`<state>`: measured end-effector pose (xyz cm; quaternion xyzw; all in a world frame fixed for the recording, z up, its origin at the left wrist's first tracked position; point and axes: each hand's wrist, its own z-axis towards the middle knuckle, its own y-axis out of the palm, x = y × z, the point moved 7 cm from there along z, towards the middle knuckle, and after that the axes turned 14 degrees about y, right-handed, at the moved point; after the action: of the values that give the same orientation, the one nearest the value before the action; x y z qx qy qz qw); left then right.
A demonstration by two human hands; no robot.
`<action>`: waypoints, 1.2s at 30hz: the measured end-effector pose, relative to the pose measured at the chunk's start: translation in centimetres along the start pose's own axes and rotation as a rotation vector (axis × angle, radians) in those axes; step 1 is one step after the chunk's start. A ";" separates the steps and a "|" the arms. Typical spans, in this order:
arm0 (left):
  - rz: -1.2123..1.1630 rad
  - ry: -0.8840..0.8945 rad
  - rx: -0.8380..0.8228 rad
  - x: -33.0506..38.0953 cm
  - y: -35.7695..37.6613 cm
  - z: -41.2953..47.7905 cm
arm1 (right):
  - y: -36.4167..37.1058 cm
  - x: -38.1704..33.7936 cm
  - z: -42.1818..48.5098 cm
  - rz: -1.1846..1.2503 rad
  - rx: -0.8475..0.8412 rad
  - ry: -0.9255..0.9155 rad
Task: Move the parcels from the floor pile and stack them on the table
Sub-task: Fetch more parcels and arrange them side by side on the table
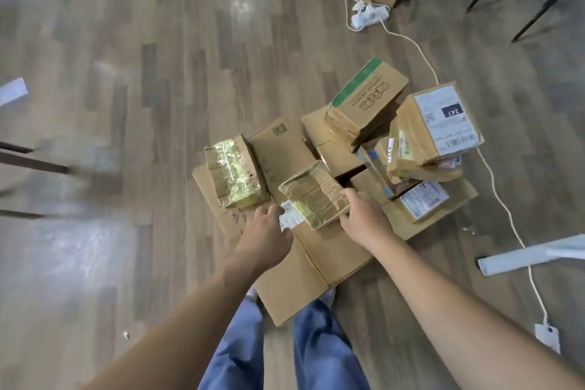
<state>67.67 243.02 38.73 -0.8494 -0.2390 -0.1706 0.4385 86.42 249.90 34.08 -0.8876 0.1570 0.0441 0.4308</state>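
— What's hard to make out?
— The left edge is smeared by blur, and both hands' fingertips are hidden against the taped parcel.
— And the grip?
— The left hand holds its labelled near end, and the right hand curls round its right side. It sits tilted at the front of the floor pile, over flattened cardboard.

Wood-plank floor with a white power strip.
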 end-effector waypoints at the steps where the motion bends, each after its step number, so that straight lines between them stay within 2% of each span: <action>1: -0.015 -0.001 -0.013 -0.8 0.8 1.4 | 0.9 0.0 1.4 -0.043 0.009 0.000; 5: -0.009 -0.009 -0.092 -4.2 3.9 5.5 | 5.0 0.1 5.7 -0.240 -0.015 0.001; 10: -0.045 -0.037 -0.159 -8.0 6.2 6.7 | 7.8 -0.9 7.3 -0.348 0.066 -0.130; 13: -0.035 -0.041 -0.171 -8.8 5.4 6.3 | 8.4 -2.6 6.6 -0.288 0.018 -0.155; 16: -0.036 -0.002 -0.139 -7.9 2.3 5.3 | 5.6 -3.8 4.7 -0.094 0.039 -0.047; 21: -0.094 0.127 -0.071 -2.8 -4.4 2.7 | -2.1 -2.4 -2.3 0.166 0.074 0.186; 26: -0.197 0.317 -0.043 5.4 -7.7 -1.5 | -8.4 0.5 -12.3 0.334 0.235 0.306; 29: -0.178 0.432 -0.055 10.3 -7.7 -4.2 | -11.2 2.7 -18.6 0.387 0.308 0.373; 36: -0.099 0.698 -0.119 21.5 -3.4 -12.8 | -15.8 9.6 -33.1 0.389 0.483 0.389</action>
<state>82.58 239.69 58.83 -0.7514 -0.1050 -0.4852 0.4347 98.66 230.96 64.57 -0.7058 0.4076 -0.0828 0.5735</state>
